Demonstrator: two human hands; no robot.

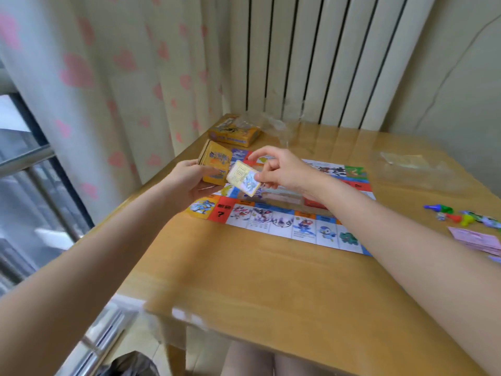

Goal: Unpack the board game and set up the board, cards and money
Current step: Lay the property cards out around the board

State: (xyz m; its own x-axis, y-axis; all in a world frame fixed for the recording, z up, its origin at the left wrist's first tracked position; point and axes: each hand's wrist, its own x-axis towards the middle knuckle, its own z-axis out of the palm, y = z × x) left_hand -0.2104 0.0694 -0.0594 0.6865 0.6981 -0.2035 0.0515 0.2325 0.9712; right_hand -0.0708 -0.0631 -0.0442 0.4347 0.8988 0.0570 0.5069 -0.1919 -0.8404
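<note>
The paper game board [273,218] lies flat on the wooden table [271,280], its coloured squares facing up. My left hand [187,183] holds a yellow-backed stack of cards [215,164] above the board's far left corner. My right hand [282,169] pinches a single card [242,178] face up, right beside the stack. A pile of pink paper money [477,240] sits at the table's right edge. Coloured plastic pawns [458,214] lie just behind the money.
The yellow game box [234,131] rests at the table's far left corner with clear plastic wrap [271,126] next to it. Another clear bag [406,161] lies at the far right. A curtain hangs at left, a radiator stands behind.
</note>
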